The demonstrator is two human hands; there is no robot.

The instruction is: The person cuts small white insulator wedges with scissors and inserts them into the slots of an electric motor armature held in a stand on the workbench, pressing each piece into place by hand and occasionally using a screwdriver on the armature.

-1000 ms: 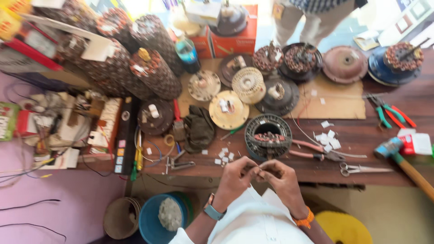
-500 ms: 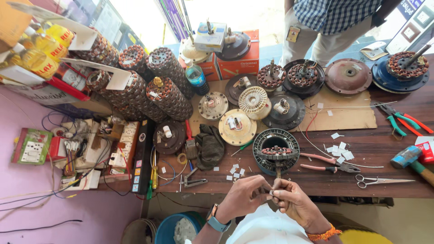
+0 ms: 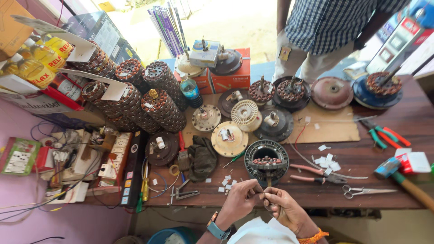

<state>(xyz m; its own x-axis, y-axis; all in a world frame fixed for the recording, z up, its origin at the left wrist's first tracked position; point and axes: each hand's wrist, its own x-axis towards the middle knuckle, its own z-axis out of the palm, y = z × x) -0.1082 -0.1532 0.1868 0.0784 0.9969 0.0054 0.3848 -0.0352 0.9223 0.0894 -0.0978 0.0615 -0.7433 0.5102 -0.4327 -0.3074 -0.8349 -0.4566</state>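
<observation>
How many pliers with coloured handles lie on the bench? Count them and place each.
2. Red-handled pliers lie just right of the wound ring in front of the hands; green-and-red-handled pliers lie farther right, near the bench's back edge. Clutter may hide more.

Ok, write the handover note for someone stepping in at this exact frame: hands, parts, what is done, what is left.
Left hand and right hand meet at the near table edge, fingertips pinching something thin between them; too small to tell what.
Round black wound motor stator sits on the brown wooden table just beyond the hands.
Red-handled pliers and steel scissors lie to its right, white paper scraps around.
Done: the stator carries copper coils.
Left: cannot tell from this view.
</observation>
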